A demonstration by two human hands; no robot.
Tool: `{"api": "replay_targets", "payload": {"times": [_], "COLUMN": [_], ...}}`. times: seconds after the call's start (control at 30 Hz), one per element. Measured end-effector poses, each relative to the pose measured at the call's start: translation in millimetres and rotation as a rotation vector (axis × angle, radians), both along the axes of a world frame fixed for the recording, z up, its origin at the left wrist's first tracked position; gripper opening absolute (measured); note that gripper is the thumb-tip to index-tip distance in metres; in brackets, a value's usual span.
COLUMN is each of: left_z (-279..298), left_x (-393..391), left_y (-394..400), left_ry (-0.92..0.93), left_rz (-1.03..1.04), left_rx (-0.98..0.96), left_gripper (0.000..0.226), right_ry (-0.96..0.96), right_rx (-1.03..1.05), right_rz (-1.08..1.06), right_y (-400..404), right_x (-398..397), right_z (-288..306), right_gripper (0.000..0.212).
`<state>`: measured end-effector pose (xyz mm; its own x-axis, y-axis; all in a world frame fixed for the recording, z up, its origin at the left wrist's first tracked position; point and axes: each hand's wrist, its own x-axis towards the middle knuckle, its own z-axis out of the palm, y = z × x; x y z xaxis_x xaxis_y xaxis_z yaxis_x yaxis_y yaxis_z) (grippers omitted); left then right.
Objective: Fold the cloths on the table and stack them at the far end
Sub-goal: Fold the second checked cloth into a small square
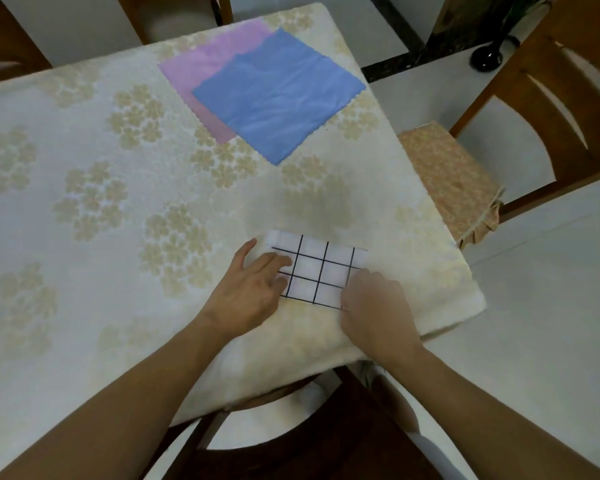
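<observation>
Three cloths show on the table point(84, 168), and only the nearest looks worked on. Close to the near edge lies the white checked cloth point(321, 268), already reduced to a small rectangle, so I judge its folding to be nearly or wholly finished. The left hand point(248, 289) rests on its left end, fingers fairly straight and pressing the fabric flat, thumb spread out to the side. The right hand point(374, 306) sits at the cloth's near right corner with fingers curled; it seems to be pinching that corner, though the fingertips are hidden under the knuckles, so the grip itself cannot be confirmed.

Farther off, toward the far right corner of the table, the blue cloth point(278, 95) lies spread open, overlapping the pink cloth point(201, 71) beneath it, also opened flat. Neither shows a fold. By my reckoning roughly a third of the folding is done: the checked piece has yet to be carried to the far end, and the blue and pink ones both remain to be folded and stacked there. Wooden chairs point(551, 98) stand round the table
</observation>
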<state>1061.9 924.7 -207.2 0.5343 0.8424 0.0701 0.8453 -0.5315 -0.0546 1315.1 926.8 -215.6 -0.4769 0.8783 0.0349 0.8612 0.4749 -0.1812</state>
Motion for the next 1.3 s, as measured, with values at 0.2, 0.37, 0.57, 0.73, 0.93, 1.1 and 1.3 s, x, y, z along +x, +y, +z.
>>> {"api": "replay_targets", "payload": {"times": [0.2,0.37,0.57,0.73,0.93,1.1,1.3], "left_z": [6,-8,-44,-50,-47,-41,-52], "left_x": [3,24,27,24,8,20,31], "left_y": [13,36,44,41,34,37,37], "left_ry": [-0.083,-0.123,-0.108,-0.122,-0.069,-0.134,-0.100], "left_rz": [0.017,0.096,0.118,0.164,0.273,0.294,0.184], "left_rx": [-0.069,-0.123,-0.239,-0.221,-0.257,-0.224,-0.267], "left_gripper": [0.024,0.050,0.058,0.062,0.066,0.064,0.063], "right_ry": [0.102,0.112,0.033,0.014,-0.070,-0.060,-0.050], "right_rx": [0.033,0.001,-0.118,-0.120,-0.119,-0.107,-0.106], "right_rz": [-0.072,-0.077,-0.035,-0.025,-0.033,-0.128,-0.084], "right_y": [5,26,42,44,42,38,41], "right_x": [-4,-36,-50,-40,-28,-24,-38], "right_z": [10,-8,-40,-48,-46,-42,-47], "right_gripper": [0.030,0.052,0.066,0.081,0.090,0.080,0.075]}}
